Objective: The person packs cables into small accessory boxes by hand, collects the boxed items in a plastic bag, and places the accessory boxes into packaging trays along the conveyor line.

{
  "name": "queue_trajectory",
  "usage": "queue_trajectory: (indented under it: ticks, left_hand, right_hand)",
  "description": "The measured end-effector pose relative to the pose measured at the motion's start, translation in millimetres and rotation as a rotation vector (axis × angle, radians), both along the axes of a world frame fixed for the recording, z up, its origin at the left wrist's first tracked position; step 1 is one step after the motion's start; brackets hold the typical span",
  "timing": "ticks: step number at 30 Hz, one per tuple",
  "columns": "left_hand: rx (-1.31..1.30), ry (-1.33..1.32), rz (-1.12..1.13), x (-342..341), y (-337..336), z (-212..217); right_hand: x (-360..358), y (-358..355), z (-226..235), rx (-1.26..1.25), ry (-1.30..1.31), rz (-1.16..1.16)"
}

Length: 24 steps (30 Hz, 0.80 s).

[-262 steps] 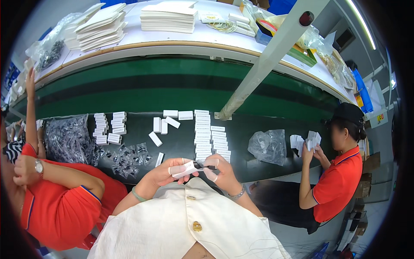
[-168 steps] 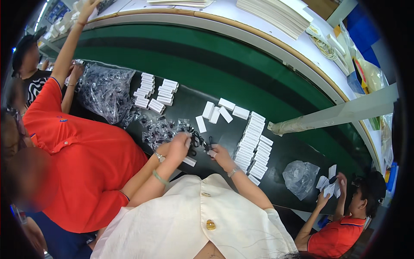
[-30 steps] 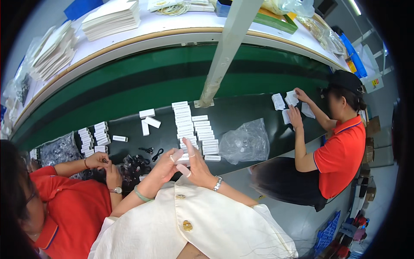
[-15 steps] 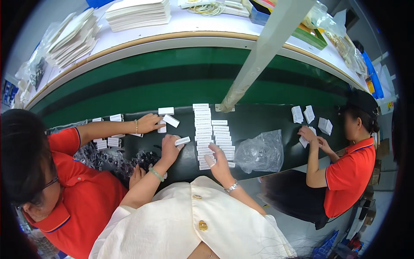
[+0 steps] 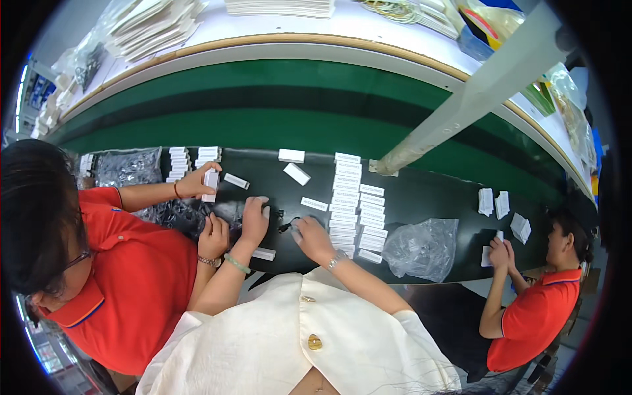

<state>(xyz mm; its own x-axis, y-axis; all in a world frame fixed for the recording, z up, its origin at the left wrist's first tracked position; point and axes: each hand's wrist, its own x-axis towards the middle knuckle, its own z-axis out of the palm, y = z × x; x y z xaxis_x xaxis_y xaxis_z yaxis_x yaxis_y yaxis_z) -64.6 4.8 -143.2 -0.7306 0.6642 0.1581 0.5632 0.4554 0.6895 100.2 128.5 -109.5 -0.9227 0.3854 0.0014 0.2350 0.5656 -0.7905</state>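
My left hand (image 5: 254, 222), with a green bangle above it, hovers over the dark worktop, fingers stretched out and nothing visible in them. My right hand (image 5: 312, 239), a metal watch on its wrist, has its fingertips closed on a small black cable (image 5: 285, 228). A single white box (image 5: 314, 204) lies just beyond my right hand. To its right, slim white boxes (image 5: 345, 196) stand in a long column, with a shorter column (image 5: 372, 217) alongside. Another white box (image 5: 264, 254) lies below my left hand, partly hidden.
At left, a person in red (image 5: 141, 276) holds a white box (image 5: 210, 185) beside bagged black parts (image 5: 164, 214). A clear plastic bag (image 5: 422, 250) lies right of the columns. Another person (image 5: 536, 316) handles white pieces at far right. A pale post (image 5: 474, 92) rises behind.
My left hand has let go of its white box, which now lies left of the columns. My right hand has moved left from the columns to the black cable. The view has shifted.
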Motion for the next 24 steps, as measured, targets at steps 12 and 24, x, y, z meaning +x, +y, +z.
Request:
queue_trajectory:
  ticks: [12, 24]
  left_hand:
    - [-0.267, 0.251, 0.293, -20, -77, -9]
    - [-0.09, 0.131, 0.25, -41, -64, -10]
  right_hand:
    - [-101, -29, -69, 0.55, -0.1, 0.111]
    - [-23, -14, 4, -0.213, 0.09, -0.054]
